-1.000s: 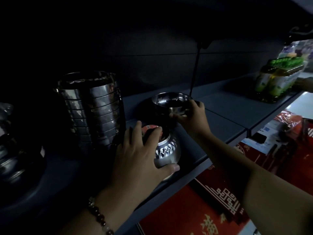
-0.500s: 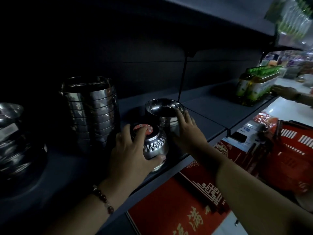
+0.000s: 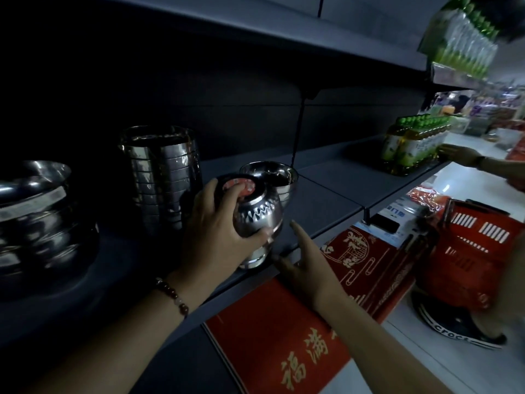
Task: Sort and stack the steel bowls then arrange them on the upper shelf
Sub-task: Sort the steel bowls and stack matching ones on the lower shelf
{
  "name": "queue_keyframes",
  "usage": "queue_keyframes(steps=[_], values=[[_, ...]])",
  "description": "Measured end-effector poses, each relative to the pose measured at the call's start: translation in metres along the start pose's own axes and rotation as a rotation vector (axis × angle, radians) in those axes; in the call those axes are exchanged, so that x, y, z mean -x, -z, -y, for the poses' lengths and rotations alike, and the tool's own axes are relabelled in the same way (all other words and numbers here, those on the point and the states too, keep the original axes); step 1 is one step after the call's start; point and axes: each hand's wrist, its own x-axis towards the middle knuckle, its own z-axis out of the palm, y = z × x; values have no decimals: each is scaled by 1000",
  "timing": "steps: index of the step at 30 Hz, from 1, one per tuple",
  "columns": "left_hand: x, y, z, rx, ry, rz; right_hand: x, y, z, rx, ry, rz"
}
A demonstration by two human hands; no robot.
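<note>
- Dark grey shelf (image 3: 326, 200), left end lost in shadow.
- Tall bowl stack (image 3: 162, 177) left of patterned bowl (image 3: 255, 214), base obscured.
- Left hand (image 3: 216, 231) gripping patterned bowl, upside down, lower bowls half hidden.
- Right hand (image 3: 304, 268) just right of it, fingers spread, empty.

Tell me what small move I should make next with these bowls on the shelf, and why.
Probably bring your right hand onto the patterned bowl stack to steady it. Your left hand alone grips it from above, it sits near the shelf edge, and your right hand hovers open just beside it, holding nothing.
</note>
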Motion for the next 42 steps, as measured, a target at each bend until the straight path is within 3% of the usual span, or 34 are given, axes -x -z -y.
queue_keyframes(steps=[4,6,8,12,17,19,21,23,25,27,29,32,34,37,42], values=[[2,15,-25,159,-15,-13,12,17,7,-200,52,-22],[7,24,-42,426,39,21,14,26,15,-370,24,-45],[8,30,-56,776,153,136,15,35,22,-530,-19,-62],[7,28,-69,912,429,281,17,45,26,-711,-83,-87],[17,31,-60,1488,756,561,19,54,31,-765,-155,-84],[15,29,-53,1575,875,634,20,57,31,-782,-157,-82],[12,31,-50,1528,946,679,20,59,30,-774,-175,-73],[14,31,-49,1301,926,639,21,60,30,-777,-231,-61],[18,33,-49,973,758,431,21,63,29,-766,-289,-48],[21,35,-48,734,421,205,21,68,28,-758,-349,-52],[24,39,-46,639,148,254,20,74,28,-744,-401,-39],[30,38,-41,438,-19,423,20,82,29,-735,-461,-1],[35,36,-42,291,-99,426,20,86,30,-732,-465,29],[35,35,-43,353,-90,327,23,90,33,-663,-394,62],[27,39,-37,681,167,281,33,92,47,-528,-96,79]])
